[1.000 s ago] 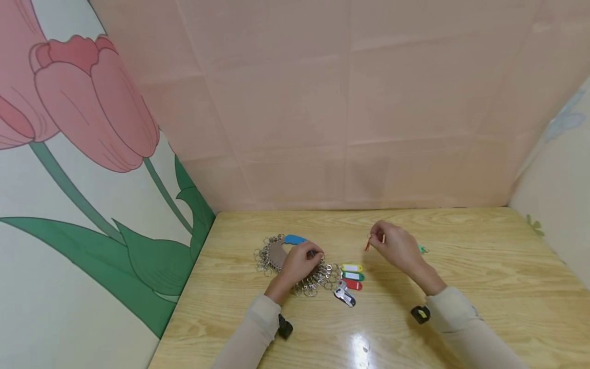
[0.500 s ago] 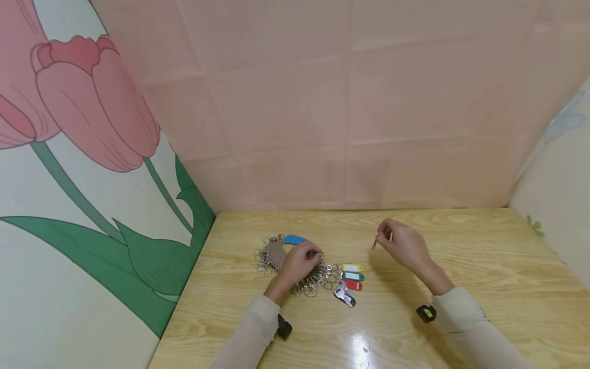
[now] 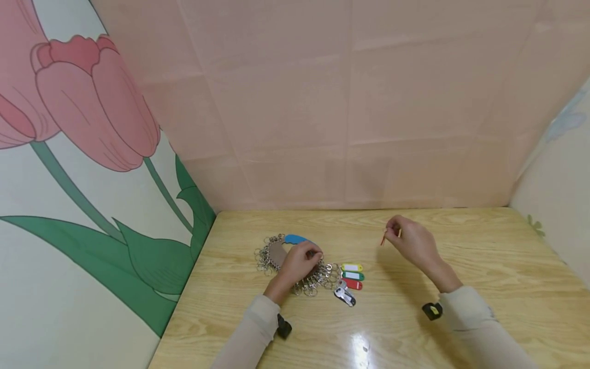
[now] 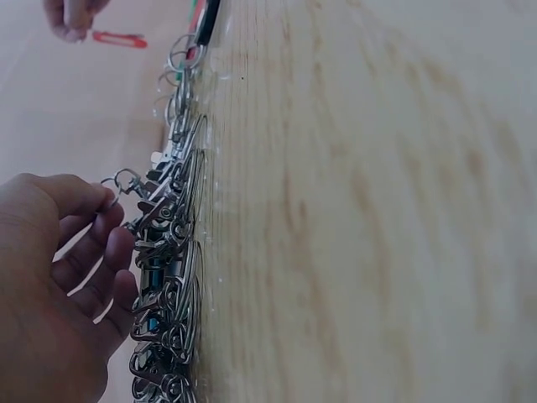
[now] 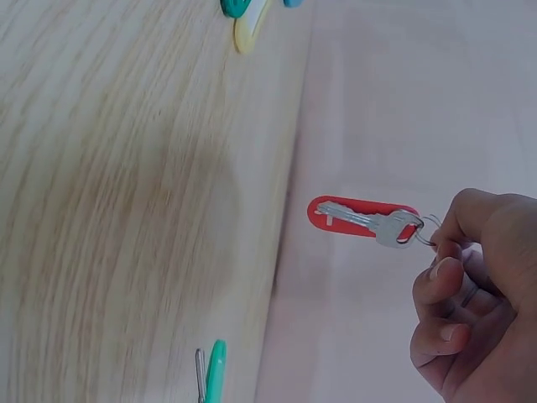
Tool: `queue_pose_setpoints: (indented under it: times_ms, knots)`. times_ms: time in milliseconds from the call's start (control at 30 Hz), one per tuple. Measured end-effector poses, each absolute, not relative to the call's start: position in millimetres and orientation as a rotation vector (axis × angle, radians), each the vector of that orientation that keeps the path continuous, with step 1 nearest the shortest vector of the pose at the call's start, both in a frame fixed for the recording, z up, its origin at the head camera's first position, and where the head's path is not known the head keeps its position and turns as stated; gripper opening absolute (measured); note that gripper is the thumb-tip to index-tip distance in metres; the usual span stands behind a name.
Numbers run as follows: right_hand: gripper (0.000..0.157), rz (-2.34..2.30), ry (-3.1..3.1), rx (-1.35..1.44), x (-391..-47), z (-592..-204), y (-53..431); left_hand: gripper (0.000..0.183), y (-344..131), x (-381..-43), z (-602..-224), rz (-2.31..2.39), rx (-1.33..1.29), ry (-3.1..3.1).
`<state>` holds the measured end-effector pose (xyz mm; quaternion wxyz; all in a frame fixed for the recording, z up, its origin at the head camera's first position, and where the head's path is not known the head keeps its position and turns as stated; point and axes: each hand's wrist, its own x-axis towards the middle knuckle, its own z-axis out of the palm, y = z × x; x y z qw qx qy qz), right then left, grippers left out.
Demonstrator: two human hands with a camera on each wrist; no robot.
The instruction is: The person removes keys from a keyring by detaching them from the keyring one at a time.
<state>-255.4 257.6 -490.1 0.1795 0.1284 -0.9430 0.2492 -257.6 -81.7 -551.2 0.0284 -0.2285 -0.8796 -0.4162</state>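
Observation:
My left hand (image 3: 301,261) reaches over a curved brown holder (image 3: 276,252) fringed with metal snap hooks and split rings, a blue piece (image 3: 295,239) at its far side. In the left wrist view, thumb and forefinger pinch a small split ring (image 4: 117,191) at the end of one hook. Held up off the table to the right, a red key tag (image 5: 369,204) and a silver key (image 5: 393,233) hang from a key ring (image 5: 426,231). My right hand (image 3: 415,243) pinches that ring between thumb and forefinger.
Beside the holder lie a yellow tag (image 3: 352,267), a green tag (image 3: 353,276), a red tag (image 3: 354,285) and a black tag (image 3: 352,301) with a key (image 3: 342,293). The right wrist view shows a light green tag (image 5: 216,369) on the table. A pink backdrop (image 3: 299,128) closes the far side.
My right hand has moved right and slightly away, carrying the red key tag and key. The light green tag behind it is now hidden in the head view. My left hand stays in place.

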Motion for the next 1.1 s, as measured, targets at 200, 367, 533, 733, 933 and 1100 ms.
queue_pose_setpoints:
  times_ms: [200,367,533,733,933,1100]
  knots:
    - [0.008,0.707,-2.657,0.333,-254.8,-487.6,265.2,0.011,-81.6,-257.4,-550.0,-1.280,-0.708,-2.715]
    - [0.007,0.709,-2.640,0.330,-253.9,-486.3,271.5,0.012,-82.3,-257.0,-549.5,-1.282,-0.706,-2.715]
    - [0.008,0.704,-2.640,0.331,-254.0,-486.9,277.0,0.011,-82.9,-257.8,-550.2,-1.261,-0.721,-2.698]
    - [0.010,0.708,-2.649,0.341,-251.3,-484.9,282.8,0.011,-84.1,-259.4,-550.4,-1.231,-0.735,-2.685]
    - [0.013,0.719,-2.661,0.335,-248.8,-483.7,287.3,0.013,-85.6,-259.2,-550.4,-1.262,-0.716,-2.694]
    - [0.011,0.711,-2.647,0.326,-249.5,-485.1,292.2,0.015,-86.3,-258.6,-550.2,-1.275,-0.694,-2.703]
